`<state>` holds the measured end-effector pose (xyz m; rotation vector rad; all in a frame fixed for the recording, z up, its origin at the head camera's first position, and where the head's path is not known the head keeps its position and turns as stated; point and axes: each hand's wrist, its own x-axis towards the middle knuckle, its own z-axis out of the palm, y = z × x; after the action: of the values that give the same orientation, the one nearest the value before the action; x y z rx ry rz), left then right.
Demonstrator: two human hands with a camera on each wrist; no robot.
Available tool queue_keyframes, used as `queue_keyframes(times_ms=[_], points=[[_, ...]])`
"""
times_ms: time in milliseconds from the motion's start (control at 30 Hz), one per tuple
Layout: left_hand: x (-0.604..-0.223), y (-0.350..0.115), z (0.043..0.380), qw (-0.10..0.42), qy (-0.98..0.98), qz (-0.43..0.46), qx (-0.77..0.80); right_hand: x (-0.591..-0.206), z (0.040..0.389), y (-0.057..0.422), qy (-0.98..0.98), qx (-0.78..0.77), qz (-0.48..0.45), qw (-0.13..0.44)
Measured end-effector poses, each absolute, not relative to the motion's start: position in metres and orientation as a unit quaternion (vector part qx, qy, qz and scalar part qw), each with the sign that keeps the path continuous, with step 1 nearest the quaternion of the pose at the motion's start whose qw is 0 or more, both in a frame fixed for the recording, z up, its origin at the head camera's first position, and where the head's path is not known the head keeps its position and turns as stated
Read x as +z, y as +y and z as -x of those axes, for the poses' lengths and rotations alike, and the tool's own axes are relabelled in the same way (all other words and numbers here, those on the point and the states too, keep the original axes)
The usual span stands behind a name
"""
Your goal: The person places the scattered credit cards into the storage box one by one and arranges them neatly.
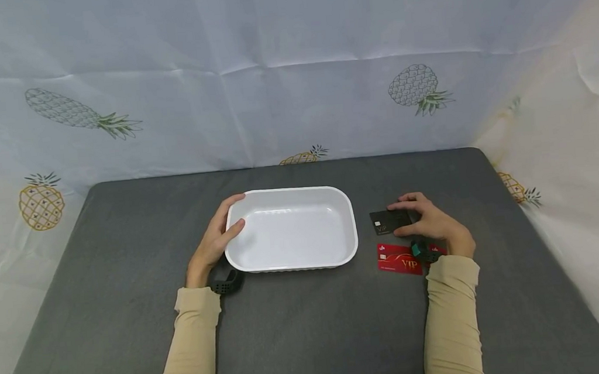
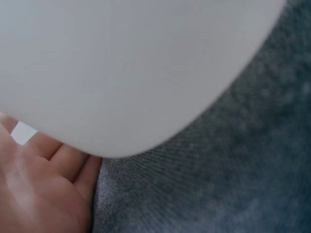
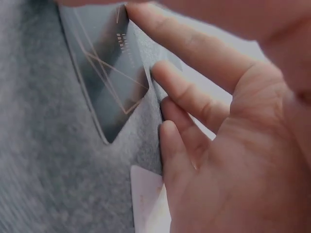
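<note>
Backdrop (image 1: 272,113): pale cloth printed with pineapples, behind the table.
Table (image 1: 316,332): covered in dark grey.
White dish (image 1: 293,240): on the table near the middle.
Left hand (image 1: 213,244): grips the dish's left end, thumb over the rim, fingers outside.
Right hand (image 1: 432,219): pinches the black card (image 1: 385,222), thumb and fingers at opposite edges.
Red card (image 1: 397,259): flat, right of the dish, partly hidden by the right wrist strap (image 1: 425,251).
Black card: right of the dish, just beyond the red one; whether lifted, cannot tell.
</note>
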<state>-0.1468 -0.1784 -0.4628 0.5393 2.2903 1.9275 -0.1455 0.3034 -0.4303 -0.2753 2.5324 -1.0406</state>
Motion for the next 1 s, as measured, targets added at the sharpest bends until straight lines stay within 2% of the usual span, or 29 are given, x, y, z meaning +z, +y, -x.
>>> queue_keyframes(times_ms=[400, 1000], points=[[-0.4635, -0.1788, 0.1467, 0.044, 0.747, -0.182, 0.638, -0.4257, 0.1463, 0.2972, 0.912, -0.357, 0.083, 0.185], [-0.4636, -0.1782, 0.1479, 0.048, 0.748, -0.175, 0.639, -0.4257, 0.1471, 0.2975, 0.891, -0.398, 0.115, 0.187]])
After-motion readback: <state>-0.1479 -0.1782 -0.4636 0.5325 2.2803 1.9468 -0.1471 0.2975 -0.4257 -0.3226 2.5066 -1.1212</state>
